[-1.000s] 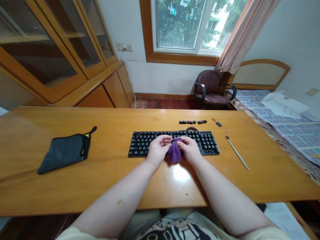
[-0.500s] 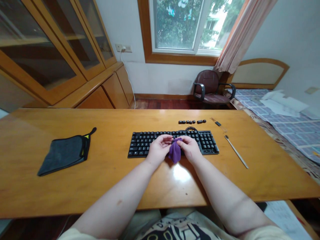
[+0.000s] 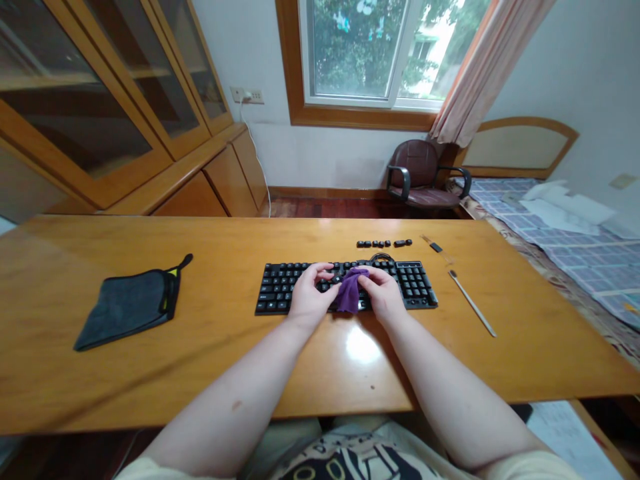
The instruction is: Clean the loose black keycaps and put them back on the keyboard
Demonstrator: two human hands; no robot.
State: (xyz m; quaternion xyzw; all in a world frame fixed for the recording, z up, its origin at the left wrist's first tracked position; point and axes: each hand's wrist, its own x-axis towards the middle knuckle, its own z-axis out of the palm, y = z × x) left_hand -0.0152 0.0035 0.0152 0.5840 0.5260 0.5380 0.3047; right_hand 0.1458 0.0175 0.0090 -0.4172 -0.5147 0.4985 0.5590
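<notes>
A small purple cloth (image 3: 349,293) hangs bunched over the front middle of a black keyboard (image 3: 280,287). My right hand (image 3: 383,291) is closed on it, pinching its upper right side between thumb and fingers. My left hand (image 3: 311,293) is at the cloth's left side, its thumb tip close to the fabric and its fingers curved apart from the thumb. Whether the thumb touches the cloth I cannot tell. Keys show in the gap between thumb and fingers. Behind the keyboard lies a row of several loose black keycaps (image 3: 381,244).
A thin brush (image 3: 473,303) lies right of the keyboard, and a small keycap puller with wire loops (image 3: 436,247) sits behind it. A folded grey cloth (image 3: 133,307) with dark edging rests on the left of the wooden table (image 3: 210,393). The keyboard's coiled cable (image 3: 382,257) is behind it.
The purple cloth has shifted slightly up and spread out between my hands. My left fingers have moved left, away from the cloth, widening the gap to the thumb.
</notes>
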